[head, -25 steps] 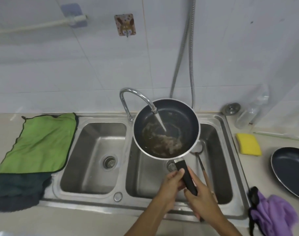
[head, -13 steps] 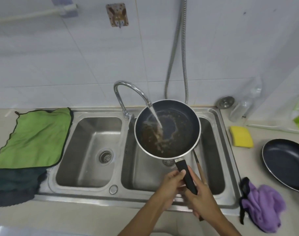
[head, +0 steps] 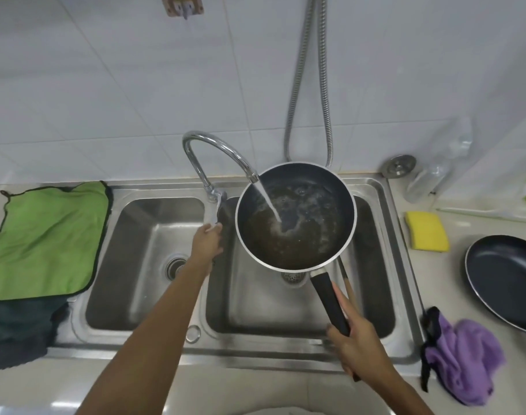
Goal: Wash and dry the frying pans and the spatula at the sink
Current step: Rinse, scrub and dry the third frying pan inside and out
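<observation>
A dark frying pan [head: 312, 205] with brown dirty water in it hovers over the right basin of the steel sink [head: 372, 187]. My right hand [head: 354, 342] grips its black handle. Water runs from the curved faucet [head: 214, 148] into the pan. My left hand [head: 206, 242] reaches to the faucet's lever at its base and touches it. The spatula [head: 347, 283], with a wooden handle, lies in the right basin, mostly hidden under the pan. A second dark frying pan [head: 507, 277] rests on the counter at the far right.
A green cloth [head: 46, 238] lies over a dark cloth [head: 16, 327] left of the sink. A yellow sponge [head: 426, 230] and a purple cloth [head: 462, 354] lie on the right counter. A clear bottle [head: 426, 178] and a metal sink plug [head: 399, 166] stand behind.
My left hand has let go of the pan handle and moved up left to the faucet lever. My right hand alone holds the pan, which now holds more water.
</observation>
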Available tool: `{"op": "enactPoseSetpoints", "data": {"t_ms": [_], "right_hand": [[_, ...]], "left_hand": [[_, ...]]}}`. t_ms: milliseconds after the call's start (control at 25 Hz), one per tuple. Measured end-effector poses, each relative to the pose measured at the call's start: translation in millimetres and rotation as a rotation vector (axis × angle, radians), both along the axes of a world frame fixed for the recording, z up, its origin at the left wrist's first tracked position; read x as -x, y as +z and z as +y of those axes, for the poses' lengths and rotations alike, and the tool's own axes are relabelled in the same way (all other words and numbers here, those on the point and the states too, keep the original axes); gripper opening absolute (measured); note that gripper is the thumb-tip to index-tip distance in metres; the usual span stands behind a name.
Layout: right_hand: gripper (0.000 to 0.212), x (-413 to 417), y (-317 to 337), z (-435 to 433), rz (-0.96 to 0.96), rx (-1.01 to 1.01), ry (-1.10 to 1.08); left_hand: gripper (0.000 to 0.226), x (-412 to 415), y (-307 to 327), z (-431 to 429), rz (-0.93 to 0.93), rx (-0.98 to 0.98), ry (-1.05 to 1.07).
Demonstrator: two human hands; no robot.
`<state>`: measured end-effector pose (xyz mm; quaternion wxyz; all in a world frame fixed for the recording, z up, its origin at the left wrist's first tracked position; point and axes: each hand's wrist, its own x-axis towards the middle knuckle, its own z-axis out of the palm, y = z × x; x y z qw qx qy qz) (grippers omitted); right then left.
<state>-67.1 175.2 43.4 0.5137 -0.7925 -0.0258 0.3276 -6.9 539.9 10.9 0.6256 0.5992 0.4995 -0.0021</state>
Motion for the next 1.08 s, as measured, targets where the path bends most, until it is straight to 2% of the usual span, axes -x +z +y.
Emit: {"op": "enactPoseSetpoints", "data": {"t_ms": [160, 240, 320, 440, 560, 640, 720, 760, 840, 1000, 1080], "right_hand": [[0.087, -1, -8, 2, 0.011, 0.039, -0.018], [0.088, -1, -16, 1, 0.004, 0.046, -0.006], [0.088, -2, -22, 0, -0.014, 0.050, 0.001], [0.083, -3, -25, -5, -0.006, 0.076, 0.009], [0.086, -1, -22, -8, -0.001, 0.082, 0.021], [0.086, -1, -21, -11, -0.002, 0.122, 0.032], [0.087, 1, -18, -12, -0.015, 0.141, 0.034], [0.088, 4, -17, -13, -0.034, 0.138, 0.039], [0.089, 10, -16, -15, -0.085, 0.143, 0.050], [0.085, 29, -11, -13, -0.168, 0.177, 0.055], [0.083, 41, -5, -9, -0.158, 0.160, 0.050]], "left_hand": [[0.023, -34, 2, 6, -0.062, 0.175, 0.208], [0.016, -39, 5, 10, -0.114, 0.169, 0.330], [0.015, -50, 16, 12, -0.183, 0.103, 0.337], [0.023, -77, 49, 14, -0.232, 0.006, 0.159], [0.021, -82, 70, 12, -0.234, -0.011, 0.042], [0.010, -56, 67, 0, -0.217, -0.052, -0.033], [0.014, -9, 55, -37, -0.247, -0.047, -0.057], [0.005, 16, 44, -62, -0.246, -0.042, -0.050], [0.021, 62, 21, -123, -0.160, -0.035, -0.118], [0.021, 111, 0, -219, 0.006, 0.212, -0.418], [0.037, 109, 1, -233, 0.016, 0.339, -0.468]]}}
